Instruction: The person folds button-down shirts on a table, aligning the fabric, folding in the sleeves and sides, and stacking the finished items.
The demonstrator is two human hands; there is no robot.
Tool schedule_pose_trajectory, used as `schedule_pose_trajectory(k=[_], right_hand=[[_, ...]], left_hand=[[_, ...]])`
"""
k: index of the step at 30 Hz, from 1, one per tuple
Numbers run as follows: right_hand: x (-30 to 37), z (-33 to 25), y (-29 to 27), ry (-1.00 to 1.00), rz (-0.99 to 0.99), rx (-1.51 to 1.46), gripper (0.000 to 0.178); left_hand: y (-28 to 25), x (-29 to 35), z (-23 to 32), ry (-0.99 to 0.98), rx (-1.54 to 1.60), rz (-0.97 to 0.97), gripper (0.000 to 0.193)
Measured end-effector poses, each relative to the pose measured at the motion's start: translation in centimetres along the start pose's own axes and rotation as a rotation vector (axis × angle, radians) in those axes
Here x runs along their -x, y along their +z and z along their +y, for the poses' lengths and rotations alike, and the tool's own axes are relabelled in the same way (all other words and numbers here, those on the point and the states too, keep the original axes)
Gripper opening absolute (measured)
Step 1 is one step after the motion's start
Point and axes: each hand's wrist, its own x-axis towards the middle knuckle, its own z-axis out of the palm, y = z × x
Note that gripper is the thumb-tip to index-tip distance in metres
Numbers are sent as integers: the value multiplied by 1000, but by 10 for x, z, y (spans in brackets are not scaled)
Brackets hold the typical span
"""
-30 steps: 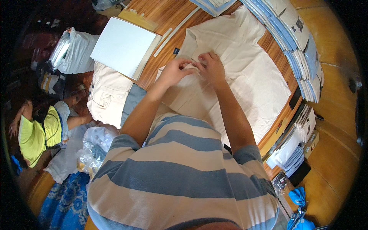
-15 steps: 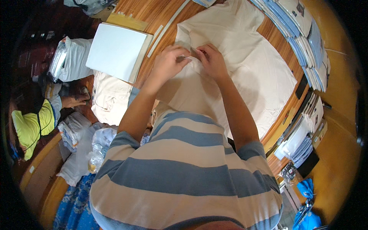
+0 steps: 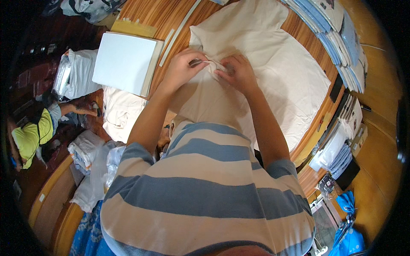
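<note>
A cream garment (image 3: 286, 68), shaped like a shirt, lies spread over the wood-grain table (image 3: 177, 13) in front of me. My left hand (image 3: 185, 68) pinches a gathered bit of its cloth between thumb and fingers. Close beside it, my right hand (image 3: 238, 72) grips the same raised fold, its fingertips a little blurred. The pinched cloth stands up between both hands near the garment's left side. Exactly which part of the garment is held I cannot make out.
Left of the garment sits a stack of white boards (image 3: 124, 62), with a folded cream cloth (image 3: 121, 113) below it. Stacks of packed shirts (image 3: 337, 38) line the right edge. A dark phone-like object (image 3: 336, 88) lies nearby. At far left is a person in yellow (image 3: 30, 143).
My hands have shifted slightly, the right one to the right and lower, and the cloth between them is now bunched into a twisted fold. The view has turned a little.
</note>
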Motion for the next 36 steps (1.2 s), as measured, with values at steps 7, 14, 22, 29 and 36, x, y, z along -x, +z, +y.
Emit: schedule_pose_trajectory(k=[7, 14, 22, 29, 36], right_hand=[[19, -8, -2, -51, 19, 166, 21], [16, -28, -22, -174, 67, 298, 19], [21, -32, -24, -143, 94, 280, 19], [22, -34, -26, -132, 109, 248, 18], [23, -29, -25, -142, 124, 221, 18]], left_hand=[[-5, -1, 5, -84, 90, -82, 16], [-26, -8, -2, 259, -131, -222, 24], [-19, -4, -8, 31, 112, -228, 14], [-18, -1, -10, -191, 250, -255, 19], [-19, -1, -1, 53, 164, -301, 13]])
